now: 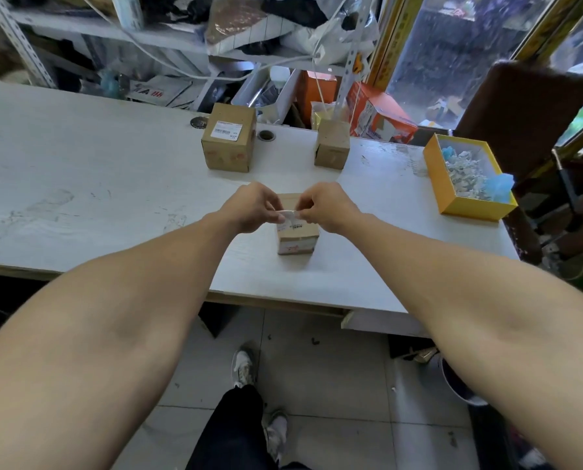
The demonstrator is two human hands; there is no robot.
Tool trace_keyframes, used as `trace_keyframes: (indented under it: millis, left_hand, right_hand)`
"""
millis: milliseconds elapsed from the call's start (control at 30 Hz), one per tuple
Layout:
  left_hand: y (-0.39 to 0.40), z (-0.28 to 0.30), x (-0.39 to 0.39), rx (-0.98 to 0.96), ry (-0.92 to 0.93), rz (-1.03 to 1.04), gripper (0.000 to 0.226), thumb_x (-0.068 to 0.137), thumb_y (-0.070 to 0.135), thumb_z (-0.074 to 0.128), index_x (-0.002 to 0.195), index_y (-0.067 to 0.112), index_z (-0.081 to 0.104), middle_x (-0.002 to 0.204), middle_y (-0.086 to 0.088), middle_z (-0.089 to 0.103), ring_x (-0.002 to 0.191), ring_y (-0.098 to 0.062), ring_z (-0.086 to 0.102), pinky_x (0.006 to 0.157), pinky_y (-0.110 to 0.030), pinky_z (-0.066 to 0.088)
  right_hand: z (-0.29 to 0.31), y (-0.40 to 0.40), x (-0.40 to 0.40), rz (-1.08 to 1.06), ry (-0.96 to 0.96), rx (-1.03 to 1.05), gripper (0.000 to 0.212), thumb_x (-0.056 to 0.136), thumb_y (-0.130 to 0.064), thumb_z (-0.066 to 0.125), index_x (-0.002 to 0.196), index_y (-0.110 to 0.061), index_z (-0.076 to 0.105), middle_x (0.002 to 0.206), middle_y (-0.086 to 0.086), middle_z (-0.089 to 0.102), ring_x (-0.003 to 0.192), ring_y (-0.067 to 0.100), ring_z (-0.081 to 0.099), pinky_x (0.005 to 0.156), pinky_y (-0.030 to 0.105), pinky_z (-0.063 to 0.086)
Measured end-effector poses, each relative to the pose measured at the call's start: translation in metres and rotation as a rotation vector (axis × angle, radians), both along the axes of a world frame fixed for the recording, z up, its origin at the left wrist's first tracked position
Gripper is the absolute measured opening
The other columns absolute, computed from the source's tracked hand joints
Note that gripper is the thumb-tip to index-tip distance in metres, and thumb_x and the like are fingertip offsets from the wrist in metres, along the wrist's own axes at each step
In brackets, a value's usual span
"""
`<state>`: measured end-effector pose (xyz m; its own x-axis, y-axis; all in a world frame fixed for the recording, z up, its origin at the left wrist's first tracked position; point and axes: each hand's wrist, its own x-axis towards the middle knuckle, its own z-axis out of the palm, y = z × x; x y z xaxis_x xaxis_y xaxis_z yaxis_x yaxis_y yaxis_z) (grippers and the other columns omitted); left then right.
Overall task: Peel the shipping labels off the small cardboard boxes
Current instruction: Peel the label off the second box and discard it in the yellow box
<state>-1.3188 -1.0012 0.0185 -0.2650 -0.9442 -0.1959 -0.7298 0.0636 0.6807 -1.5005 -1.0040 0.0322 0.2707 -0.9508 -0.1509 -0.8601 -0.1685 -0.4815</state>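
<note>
Both hands are meeting over the nearest small box [297, 236], which is sitting near the front edge of the white table [79, 184]. The left hand [251, 208] and right hand [327, 208] are each pinching the white label [289, 214], holding it just above the box top. Two more boxes [229, 142] are standing farther back.

Head camera, one wide view
It looks forward and down from above, close over the table [79, 171] and floor [334, 385]
</note>
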Motion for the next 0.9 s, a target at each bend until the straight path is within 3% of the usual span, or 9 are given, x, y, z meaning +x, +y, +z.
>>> trace_keyframes:
  millis: [67,200,300,400,500,700,833,900]
  left_hand:
    - [0.000,-0.001,-0.004,-0.023,0.023,0.017,0.011,0.085,0.023,0.076,0.091,0.014,0.075,0.089,-0.005,0.072,0.085,-0.020,0.066,0.078,-0.036,0.053]
    - [0.000,0.000,-0.011,-0.088,-0.023,0.097,0.018,0.084,0.022,0.076,0.093,0.016,0.062,0.089,-0.002,0.068,0.085,-0.019,0.062,0.072,-0.035,0.050]
    - [-0.001,0.004,-0.009,-0.114,-0.116,0.105,0.014,0.083,0.022,0.077,0.083,0.016,0.064,0.086,-0.001,0.068,0.084,-0.021,0.062,0.074,-0.039,0.054]
    - [-0.001,0.007,-0.006,-0.099,-0.089,0.118,0.015,0.076,0.021,0.082,0.073,0.020,0.068,0.078,0.002,0.070,0.080,-0.019,0.066,0.074,-0.041,0.056]
    - [0.002,0.012,-0.008,-0.062,-0.088,0.100,0.019,0.070,0.021,0.086,0.067,0.028,0.069,0.082,0.006,0.072,0.082,-0.017,0.066,0.074,-0.036,0.055]
    - [0.004,0.006,-0.013,-0.010,0.111,0.179,0.010,0.074,0.015,0.084,0.080,0.020,0.079,0.087,0.000,0.076,0.081,-0.013,0.068,0.077,-0.033,0.054]
    - [0.006,0.012,-0.014,0.109,0.231,0.181,0.015,0.080,0.006,0.078,0.094,0.012,0.077,0.086,-0.003,0.073,0.086,-0.016,0.065,0.091,-0.036,0.052]
    - [0.006,0.017,-0.009,0.194,0.244,0.163,0.026,0.080,0.004,0.077,0.105,0.010,0.072,0.093,-0.005,0.073,0.093,-0.018,0.066,0.095,-0.038,0.051]
  right_hand:
    - [0.002,0.002,0.004,0.074,0.134,-0.094,0.012,0.090,-0.017,0.066,0.092,-0.014,0.077,0.082,0.000,0.068,0.077,0.016,0.060,0.063,0.023,0.040]
    - [0.003,0.004,0.014,0.148,0.255,-0.201,0.021,0.092,-0.017,0.057,0.095,-0.013,0.077,0.088,0.008,0.070,0.084,0.025,0.061,0.068,0.029,0.042]
    - [0.004,0.006,0.018,0.163,0.218,-0.191,0.020,0.093,-0.018,0.057,0.095,-0.013,0.077,0.088,0.008,0.072,0.086,0.025,0.062,0.072,0.030,0.046]
    - [0.003,0.010,0.021,0.149,0.186,-0.187,0.018,0.093,-0.019,0.060,0.103,-0.012,0.073,0.088,0.007,0.071,0.086,0.024,0.062,0.073,0.032,0.048]
    - [0.001,0.015,0.022,0.081,-0.019,-0.085,0.043,0.086,-0.011,0.069,0.126,-0.016,0.054,0.087,0.007,0.067,0.078,0.022,0.063,0.072,0.033,0.052]
    - [-0.002,0.022,0.013,0.108,-0.005,-0.167,0.031,0.090,-0.016,0.064,0.120,-0.018,0.056,0.084,0.005,0.066,0.079,0.025,0.061,0.073,0.036,0.052]
    - [-0.003,0.024,0.010,0.128,0.019,-0.276,0.031,0.092,-0.017,0.060,0.122,-0.017,0.056,0.089,0.012,0.070,0.081,0.031,0.062,0.074,0.041,0.052]
    - [-0.003,0.024,0.006,0.168,0.030,-0.325,0.022,0.092,-0.017,0.061,0.114,-0.013,0.062,0.088,0.013,0.071,0.079,0.032,0.062,0.072,0.039,0.051]
